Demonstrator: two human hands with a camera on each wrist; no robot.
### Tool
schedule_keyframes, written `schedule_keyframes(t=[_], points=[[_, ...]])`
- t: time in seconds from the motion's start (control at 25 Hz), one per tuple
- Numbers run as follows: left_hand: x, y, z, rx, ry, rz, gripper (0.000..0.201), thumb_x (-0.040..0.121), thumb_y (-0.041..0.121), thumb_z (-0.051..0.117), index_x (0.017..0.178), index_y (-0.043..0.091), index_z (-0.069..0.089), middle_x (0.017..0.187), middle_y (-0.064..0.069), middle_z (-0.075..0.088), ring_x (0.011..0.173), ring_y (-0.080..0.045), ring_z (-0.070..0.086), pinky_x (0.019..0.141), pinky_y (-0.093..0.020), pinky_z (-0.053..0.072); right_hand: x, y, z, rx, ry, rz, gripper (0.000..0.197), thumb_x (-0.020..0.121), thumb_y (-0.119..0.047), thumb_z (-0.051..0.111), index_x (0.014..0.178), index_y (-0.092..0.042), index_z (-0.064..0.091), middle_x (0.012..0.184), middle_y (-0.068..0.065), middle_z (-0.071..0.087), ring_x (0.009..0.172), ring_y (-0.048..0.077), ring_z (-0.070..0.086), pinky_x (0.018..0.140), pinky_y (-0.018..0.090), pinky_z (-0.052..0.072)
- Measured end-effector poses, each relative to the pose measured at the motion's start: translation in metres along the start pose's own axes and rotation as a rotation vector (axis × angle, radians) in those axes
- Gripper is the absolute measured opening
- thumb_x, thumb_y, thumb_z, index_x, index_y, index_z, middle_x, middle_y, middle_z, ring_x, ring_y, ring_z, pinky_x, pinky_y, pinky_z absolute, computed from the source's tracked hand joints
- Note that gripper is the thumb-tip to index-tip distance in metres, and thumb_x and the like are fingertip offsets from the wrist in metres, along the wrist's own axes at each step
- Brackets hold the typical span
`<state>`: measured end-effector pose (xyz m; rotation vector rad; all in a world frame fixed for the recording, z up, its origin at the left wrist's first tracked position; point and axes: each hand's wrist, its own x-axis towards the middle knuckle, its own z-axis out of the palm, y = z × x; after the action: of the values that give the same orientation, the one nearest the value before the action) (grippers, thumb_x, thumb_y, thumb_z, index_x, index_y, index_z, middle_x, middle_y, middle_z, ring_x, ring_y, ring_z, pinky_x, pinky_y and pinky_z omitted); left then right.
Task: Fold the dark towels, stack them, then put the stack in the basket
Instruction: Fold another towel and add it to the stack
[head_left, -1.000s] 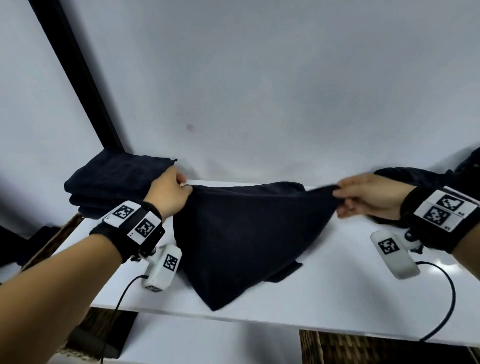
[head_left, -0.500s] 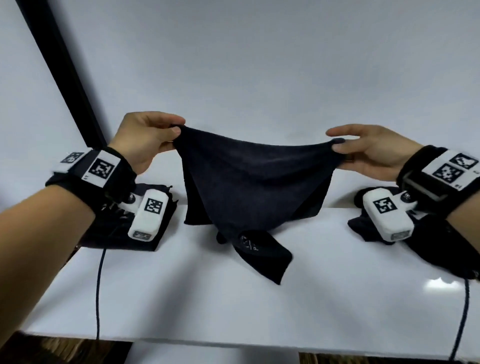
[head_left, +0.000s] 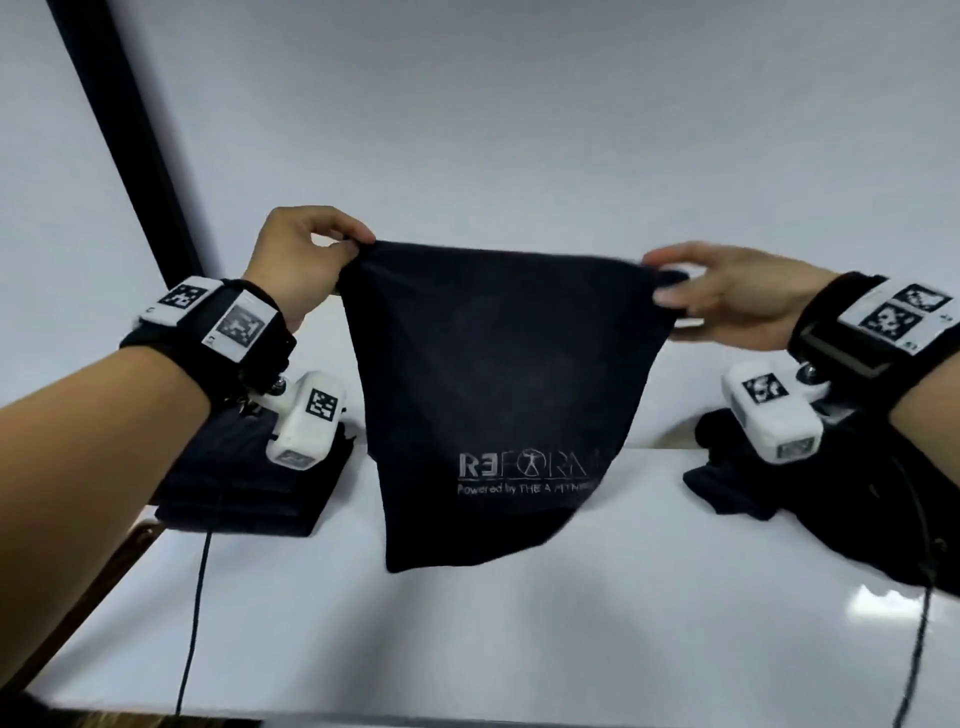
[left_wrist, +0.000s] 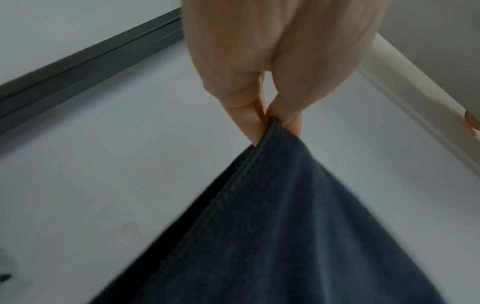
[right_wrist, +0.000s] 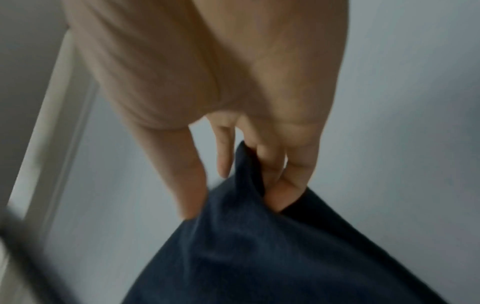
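A dark towel (head_left: 493, 374) with pale printed lettering hangs spread in the air above the white table (head_left: 519, 623). My left hand (head_left: 311, 260) pinches its upper left corner, and the left wrist view shows thumb and finger closed on the stitched hem of the towel (left_wrist: 298, 216). At the upper right corner my right hand (head_left: 717, 296) holds the cloth, fingers curled into the towel (right_wrist: 272, 246) in the right wrist view. The towel's lower edge hangs just above the table. A stack of folded dark towels (head_left: 249, 483) lies at the table's left end, behind my left wrist.
A heap of loose dark towels (head_left: 810, 493) lies at the table's right end under my right wrist. A black vertical post (head_left: 124, 140) stands against the pale wall at the back left. Cables hang from both wrist cameras over the table's front edge.
Both hands have lifted the towel off the table and drawn it out flat. It now hangs full length with the printed side toward me, instead of sagging bunched.
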<state>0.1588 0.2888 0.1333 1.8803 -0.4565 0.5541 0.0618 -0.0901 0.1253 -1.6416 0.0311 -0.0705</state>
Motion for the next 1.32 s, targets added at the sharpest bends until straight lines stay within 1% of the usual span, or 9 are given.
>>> schedule_keyframes(t=[0.12, 0.32, 0.4, 0.52, 0.68, 0.88, 1.0, 1.12, 1.32], points=[[-0.008, 0.002, 0.004, -0.030, -0.063, -0.076, 0.025, 0.091, -0.002, 0.055, 0.082, 0.015, 0.070, 0.090, -0.008, 0.065, 0.073, -0.024, 0.059, 0.071, -0.030, 0.057, -0.002, 0.015, 0.007, -0.236, 0.058, 0.023, 0.027, 0.083, 0.006, 0.065, 0.101, -0.014, 0.067, 0.098, 0.007, 0.066, 0.089, 0.022, 0.063, 0.091, 0.036, 0.050], [-0.014, 0.004, -0.003, -0.213, -0.267, -0.183, 0.026, 0.083, -0.011, 0.064, 0.100, 0.008, 0.068, 0.101, -0.010, 0.069, 0.091, -0.015, 0.064, 0.080, -0.016, 0.054, -0.006, 0.009, -0.005, -0.379, 0.277, -0.211, 0.019, 0.083, 0.002, 0.069, 0.095, -0.012, 0.070, 0.085, 0.011, 0.067, 0.077, 0.018, 0.064, 0.075, 0.026, 0.057], [-0.011, 0.005, -0.008, -0.026, -0.232, -0.111, 0.033, 0.077, -0.008, 0.072, 0.102, 0.015, 0.070, 0.098, -0.005, 0.070, 0.082, -0.008, 0.063, 0.077, -0.013, 0.052, -0.004, 0.002, -0.009, -0.434, 0.366, -0.297, 0.016, 0.084, -0.001, 0.068, 0.086, -0.017, 0.070, 0.076, 0.009, 0.065, 0.066, 0.016, 0.062, 0.066, 0.023, 0.057], [-0.007, 0.013, -0.007, 0.246, -0.078, -0.021, 0.025, 0.078, 0.010, 0.077, 0.098, 0.024, 0.073, 0.080, 0.008, 0.067, 0.057, 0.005, 0.055, 0.055, -0.004, 0.041, 0.000, -0.014, -0.013, -0.298, 0.419, -0.259, 0.011, 0.085, -0.006, 0.070, 0.081, -0.016, 0.068, 0.075, 0.008, 0.066, 0.059, 0.013, 0.062, 0.056, 0.022, 0.056], [0.000, 0.020, -0.007, 0.283, 0.047, 0.053, 0.023, 0.080, 0.011, 0.075, 0.101, 0.022, 0.074, 0.080, 0.008, 0.066, 0.062, 0.004, 0.056, 0.052, 0.003, 0.036, -0.002, -0.036, -0.013, -0.057, 0.261, -0.207, 0.012, 0.086, 0.001, 0.065, 0.091, -0.010, 0.066, 0.080, 0.002, 0.069, 0.071, 0.012, 0.068, 0.066, 0.022, 0.057], [0.006, 0.020, -0.015, 0.295, 0.057, 0.029, 0.017, 0.084, 0.011, 0.070, 0.097, 0.021, 0.070, 0.077, -0.001, 0.064, 0.044, 0.001, 0.049, 0.042, -0.009, 0.035, -0.006, -0.034, -0.005, -0.359, 0.285, -0.314, 0.028, 0.078, 0.008, 0.072, 0.104, -0.003, 0.069, 0.076, 0.004, 0.055, 0.072, 0.017, 0.062, 0.074, 0.025, 0.060], [0.008, 0.025, -0.020, 0.439, 0.033, 0.073, 0.017, 0.086, 0.011, 0.067, 0.099, 0.020, 0.070, 0.083, -0.003, 0.064, 0.057, -0.007, 0.052, 0.053, -0.017, 0.038, -0.007, -0.029, -0.006, -0.258, 0.199, -0.143, 0.016, 0.081, 0.006, 0.068, 0.092, -0.005, 0.068, 0.080, 0.008, 0.066, 0.078, 0.021, 0.066, 0.079, 0.031, 0.059], [0.010, 0.026, -0.020, 0.444, -0.057, 0.125, 0.027, 0.085, 0.004, 0.065, 0.106, 0.019, 0.071, 0.098, -0.002, 0.069, 0.084, -0.015, 0.062, 0.068, -0.017, 0.042, -0.008, -0.012, -0.003, -0.146, 0.036, 0.109, 0.011, 0.081, -0.002, 0.066, 0.088, -0.009, 0.065, 0.083, 0.005, 0.069, 0.082, 0.017, 0.062, 0.074, 0.026, 0.056], [0.010, 0.018, -0.019, 0.345, -0.093, 0.114, 0.033, 0.085, -0.003, 0.062, 0.109, 0.018, 0.071, 0.101, 0.001, 0.070, 0.088, -0.010, 0.063, 0.070, -0.011, 0.042, -0.007, 0.012, 0.012, 0.035, -0.066, 0.268, 0.017, 0.090, -0.001, 0.055, 0.099, -0.011, 0.065, 0.091, 0.006, 0.067, 0.079, 0.016, 0.059, 0.066, 0.022, 0.052]])
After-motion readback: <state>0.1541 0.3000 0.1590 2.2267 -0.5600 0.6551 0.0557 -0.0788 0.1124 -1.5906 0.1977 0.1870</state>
